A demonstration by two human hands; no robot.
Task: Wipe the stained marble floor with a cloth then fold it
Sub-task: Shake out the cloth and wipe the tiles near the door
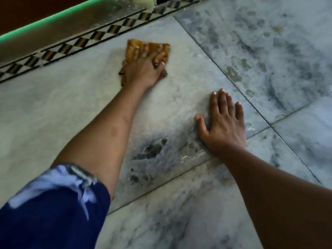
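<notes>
My left hand (143, 69) presses an orange-brown cloth (132, 48) flat against the grey marble floor (62, 108), far forward near the patterned border. The fingers are spread over the cloth and most of it lies hidden under the hand. My right hand (222, 123) rests palm down on the same slab, fingers apart, holding nothing. Dark stains (150, 150) mark the marble between my two forearms, closer to me than the cloth.
A black-and-white checkered border strip (86, 39) runs diagonally beyond the cloth, with a raised step edged in green (45, 20) behind it. The slabs to the right (269, 51) carry dark smudges and spots. A blue and white sleeve (53, 203) covers my left upper arm.
</notes>
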